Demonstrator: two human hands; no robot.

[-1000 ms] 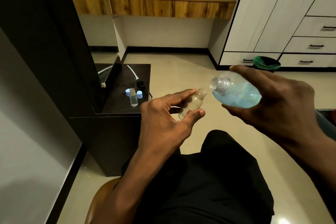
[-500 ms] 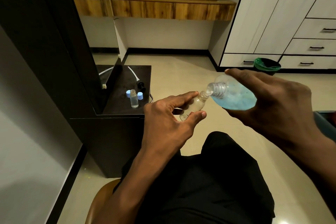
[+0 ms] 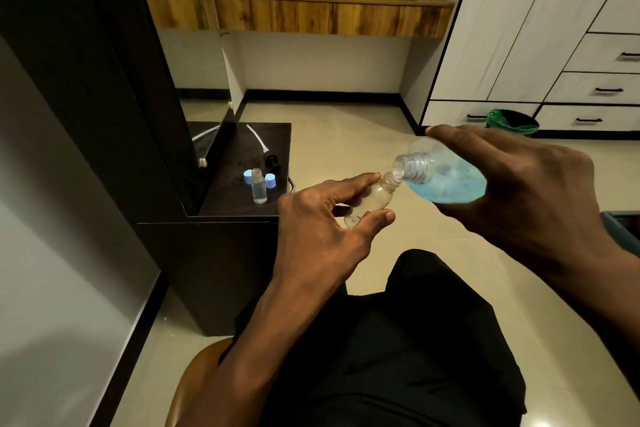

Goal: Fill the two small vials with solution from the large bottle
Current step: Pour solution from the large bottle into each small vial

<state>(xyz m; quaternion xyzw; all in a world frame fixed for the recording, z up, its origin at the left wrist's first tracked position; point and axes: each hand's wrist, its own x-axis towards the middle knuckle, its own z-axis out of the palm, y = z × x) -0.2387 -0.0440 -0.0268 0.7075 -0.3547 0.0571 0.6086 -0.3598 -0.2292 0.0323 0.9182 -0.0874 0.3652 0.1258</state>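
Note:
My left hand [image 3: 322, 225] pinches a small clear vial [image 3: 372, 199] between thumb and fingers, tilted with its open neck up and to the right. My right hand [image 3: 526, 198] grips the large clear bottle [image 3: 446, 177] of blue solution, tipped on its side with its uncapped threaded mouth touching the vial's neck. A second small vial [image 3: 259, 185] stands upright and uncapped on the dark side table [image 3: 239, 201], with two blue caps [image 3: 247, 177] beside it.
A black pump head with a white tube [image 3: 268, 158] lies on the side table behind the vial. A tall dark cabinet [image 3: 104, 80] rises at left. White drawers [image 3: 595, 90] and a green-lined bin [image 3: 512, 121] stand at far right. My lap is below.
The large bottle moved left and tipped further down until its mouth met the neck of the vial in my left hand. The vial on the table has not moved.

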